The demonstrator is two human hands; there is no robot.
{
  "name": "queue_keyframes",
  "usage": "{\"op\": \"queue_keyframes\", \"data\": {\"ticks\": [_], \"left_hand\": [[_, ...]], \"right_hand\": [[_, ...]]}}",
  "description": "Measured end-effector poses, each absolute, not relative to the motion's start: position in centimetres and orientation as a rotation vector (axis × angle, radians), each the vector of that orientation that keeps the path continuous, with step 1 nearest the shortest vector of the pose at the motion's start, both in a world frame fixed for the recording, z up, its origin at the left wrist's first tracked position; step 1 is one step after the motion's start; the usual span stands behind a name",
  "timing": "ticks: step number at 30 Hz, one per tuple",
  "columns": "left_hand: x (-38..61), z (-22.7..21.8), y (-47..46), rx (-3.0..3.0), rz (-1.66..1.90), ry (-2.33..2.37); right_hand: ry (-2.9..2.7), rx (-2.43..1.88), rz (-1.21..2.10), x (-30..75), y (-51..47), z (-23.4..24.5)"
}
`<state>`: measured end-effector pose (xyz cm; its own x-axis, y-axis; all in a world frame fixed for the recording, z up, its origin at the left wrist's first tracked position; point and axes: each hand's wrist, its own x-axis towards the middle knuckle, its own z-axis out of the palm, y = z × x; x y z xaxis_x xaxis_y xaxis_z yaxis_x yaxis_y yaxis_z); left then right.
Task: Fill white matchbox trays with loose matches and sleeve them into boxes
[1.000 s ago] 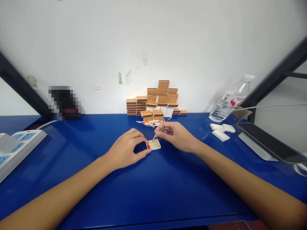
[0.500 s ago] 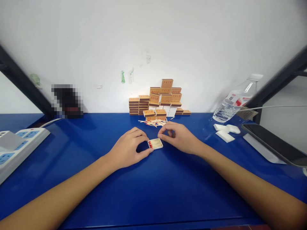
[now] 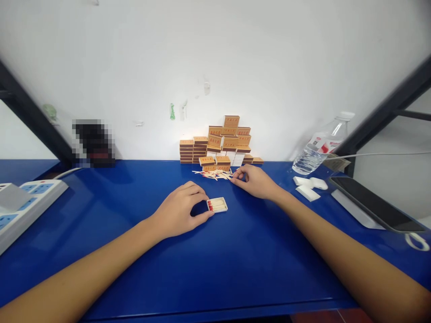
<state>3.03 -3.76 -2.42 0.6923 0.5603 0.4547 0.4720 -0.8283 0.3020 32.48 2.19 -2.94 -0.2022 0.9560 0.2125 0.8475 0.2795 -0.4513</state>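
My left hand [image 3: 180, 213] curls around the left end of a small open matchbox tray [image 3: 217, 205] that lies on the blue table [image 3: 215, 264], thumb and fingers touching it. The tray holds red-tipped matches. My right hand [image 3: 253, 181] reaches farther back to a loose heap of matches [image 3: 215, 174], its fingertips pinched at the heap's right edge. What they pinch is too small to make out. Behind the heap stands a pile of brown matchboxes [image 3: 220, 142] against the white wall.
A white power strip [image 3: 23, 206] lies at the left edge. At the right are a water bottle [image 3: 318, 148], white blocks [image 3: 308, 186], a dark tablet [image 3: 373, 204] and a cable. Black diagonal frame bars rise on both sides.
My right hand put a match in the tray, then moved back and right to the loose match heap. My left hand stayed at the tray.
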Motion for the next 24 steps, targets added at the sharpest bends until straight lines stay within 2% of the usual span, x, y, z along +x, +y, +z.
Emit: {"op": "queue_keyframes", "data": {"ticks": [6, 13, 24], "left_hand": [[3.0, -2.3, -3.7, 2.733, 0.829, 0.852], [3.1, -2.3, -3.8, 2.737, 0.818, 0.829], [3.1, -2.1, -3.8, 2.741, 0.827, 0.84]], "right_hand": [[-2.223, -1.772, 0.457, 32.9, 1.0, -1.4], [-2.392, -1.316, 0.505, 34.0, 0.8, -0.9], [-2.504, -1.266, 0.513, 34.6, 0.6, -0.3]]}}
